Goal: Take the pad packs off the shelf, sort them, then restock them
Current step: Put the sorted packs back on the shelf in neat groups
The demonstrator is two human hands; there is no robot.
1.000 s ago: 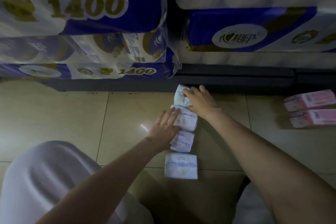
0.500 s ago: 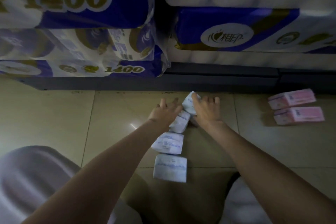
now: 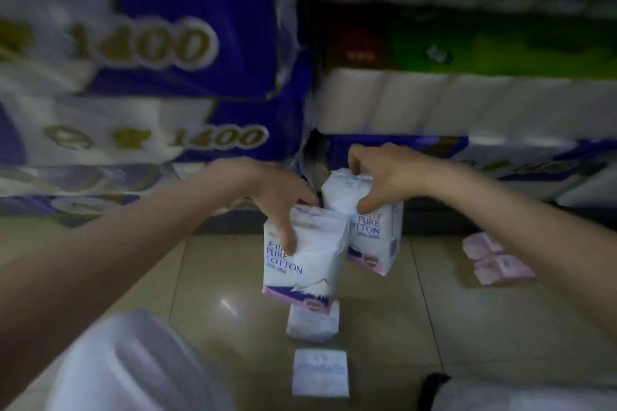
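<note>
- White pad packs printed "PURE COTTON" are being held upright above the tiled floor (image 3: 167, 277), one in each hand.
- Left hand (image 3: 277, 197) is gripping the nearer pack (image 3: 310, 260) by its top, fingers (image 3: 288, 237) curling down over its front.
- Right hand (image 3: 384, 173) is pinching the farther pack (image 3: 374, 237) by its top, just right of the first; the two packs are touching or nearly so.
- Two more white packs are lying flat on the floor in a line: one (image 3: 314, 324) partly under the held pack, another (image 3: 320, 372) nearer.
- Pink packs (image 3: 497, 260) are lying on the floor at far right.
- Blue-and-white tissue bundles (image 3: 150, 53) marked "1400" are filling the shelf behind.
</note>
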